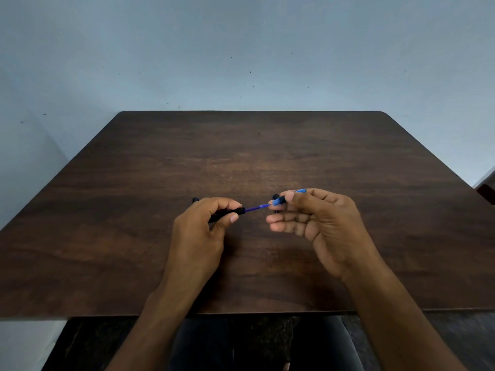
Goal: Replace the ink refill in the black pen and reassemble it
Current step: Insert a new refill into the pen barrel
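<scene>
My left hand [203, 223] is closed around the black pen barrel [235, 211], which lies roughly level just above the table. A thin blue ink refill [255, 208] sticks out of the barrel's right end. My right hand [313, 218] pinches a small blue and black pen piece [278, 201] between thumb and fingers, right at the refill's tip. A blue bit [301, 190] shows above my right fingers. Whether the refill tip is inside that piece is hidden by my fingers.
A dark brown wooden table [241, 145] spans the view, its back edge against a pale blue wall [241, 49]. A small dark object [195, 200] peeks out behind my left hand. My legs show below the table's front edge.
</scene>
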{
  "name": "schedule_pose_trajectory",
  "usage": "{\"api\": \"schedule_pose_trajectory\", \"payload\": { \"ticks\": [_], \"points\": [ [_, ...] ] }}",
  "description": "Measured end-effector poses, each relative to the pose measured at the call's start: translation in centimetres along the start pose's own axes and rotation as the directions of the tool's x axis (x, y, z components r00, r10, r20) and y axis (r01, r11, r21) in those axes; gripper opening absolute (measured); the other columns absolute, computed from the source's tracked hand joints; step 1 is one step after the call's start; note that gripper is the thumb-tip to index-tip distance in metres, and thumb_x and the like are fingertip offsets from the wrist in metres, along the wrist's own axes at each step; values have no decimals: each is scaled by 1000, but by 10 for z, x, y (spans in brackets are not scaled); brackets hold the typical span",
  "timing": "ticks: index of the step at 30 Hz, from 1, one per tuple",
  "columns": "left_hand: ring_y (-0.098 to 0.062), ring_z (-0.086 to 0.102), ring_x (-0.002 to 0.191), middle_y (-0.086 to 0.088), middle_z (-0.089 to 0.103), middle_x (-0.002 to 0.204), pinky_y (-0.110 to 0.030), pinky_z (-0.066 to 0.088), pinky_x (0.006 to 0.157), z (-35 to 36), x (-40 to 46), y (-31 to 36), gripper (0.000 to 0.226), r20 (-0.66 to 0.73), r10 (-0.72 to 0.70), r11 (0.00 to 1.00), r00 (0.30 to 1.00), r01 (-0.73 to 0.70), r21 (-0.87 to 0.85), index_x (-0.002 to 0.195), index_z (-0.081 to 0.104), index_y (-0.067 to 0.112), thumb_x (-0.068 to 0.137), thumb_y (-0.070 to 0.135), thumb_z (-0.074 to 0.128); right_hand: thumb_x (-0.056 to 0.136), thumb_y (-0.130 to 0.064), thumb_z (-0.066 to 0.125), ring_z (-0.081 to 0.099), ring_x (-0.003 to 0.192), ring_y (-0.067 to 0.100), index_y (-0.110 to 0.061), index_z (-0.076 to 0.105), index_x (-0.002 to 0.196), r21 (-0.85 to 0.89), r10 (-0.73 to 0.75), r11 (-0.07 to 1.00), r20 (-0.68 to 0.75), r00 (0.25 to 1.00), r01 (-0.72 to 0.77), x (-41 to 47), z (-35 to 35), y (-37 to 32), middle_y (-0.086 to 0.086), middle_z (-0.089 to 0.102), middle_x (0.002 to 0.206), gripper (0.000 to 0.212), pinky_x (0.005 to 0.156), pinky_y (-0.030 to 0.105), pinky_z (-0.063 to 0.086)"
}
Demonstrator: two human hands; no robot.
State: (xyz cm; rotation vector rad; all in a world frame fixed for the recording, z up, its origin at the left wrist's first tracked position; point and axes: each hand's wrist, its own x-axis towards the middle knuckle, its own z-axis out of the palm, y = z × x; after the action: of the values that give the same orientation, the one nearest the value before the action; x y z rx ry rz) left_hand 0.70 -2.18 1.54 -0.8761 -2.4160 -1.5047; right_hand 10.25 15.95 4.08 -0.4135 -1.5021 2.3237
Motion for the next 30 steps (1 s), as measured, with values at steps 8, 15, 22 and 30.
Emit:
{"api": "schedule_pose_trajectory", "payload": {
  "ticks": [8, 15, 22, 30],
  "points": [
    [6, 62, 98, 20, 70, 97, -5, 43, 83, 1, 0, 1, 23, 23, -13, 1000, 1000, 12, 19, 101, 74, 27, 86, 10, 73, 90, -7, 69, 77, 78, 41, 10, 71, 100, -21, -3, 1000, 3, 1000, 3, -1, 0, 3, 30, 76, 92, 20, 66, 38, 63],
    [6, 62, 97, 22, 69, 96, -5, 44, 83, 2, 0, 2, 23, 15, -5, 999, 1000, 4, 43, 100, 73, 29, 86, 11, 73, 91, -6, 69, 77, 77, 40, 6, 73, 96, -42, -31, 999, 7, 999, 32, 0, 4, 10, 29, 76, 90, 14, 65, 37, 63],
    [4, 63, 95, 20, 70, 95, -10, 46, 83, 1, 0, 1, 22, 1, -3, 999, 1000, 3, 44, 99, 74, 26, 85, 10, 74, 89, -5, 70, 77, 79, 42, 4, 74, 99, -95, -90, 992, -10, 996, 88, 2, 3, 13, 27, 77, 91, 14, 66, 37, 63],
    [5, 62, 95, 21, 68, 95, -10, 47, 83, 1, 0, 3, 22, 19, -30, 998, 999, 29, 56, 101, 74, 29, 86, 12, 73, 89, -6, 70, 77, 80, 42, 4, 74, 100, -100, -100, 990, 15, 995, 101, -1, 3, 12, 27, 77, 92, 15, 67, 38, 64]
  ]
}}
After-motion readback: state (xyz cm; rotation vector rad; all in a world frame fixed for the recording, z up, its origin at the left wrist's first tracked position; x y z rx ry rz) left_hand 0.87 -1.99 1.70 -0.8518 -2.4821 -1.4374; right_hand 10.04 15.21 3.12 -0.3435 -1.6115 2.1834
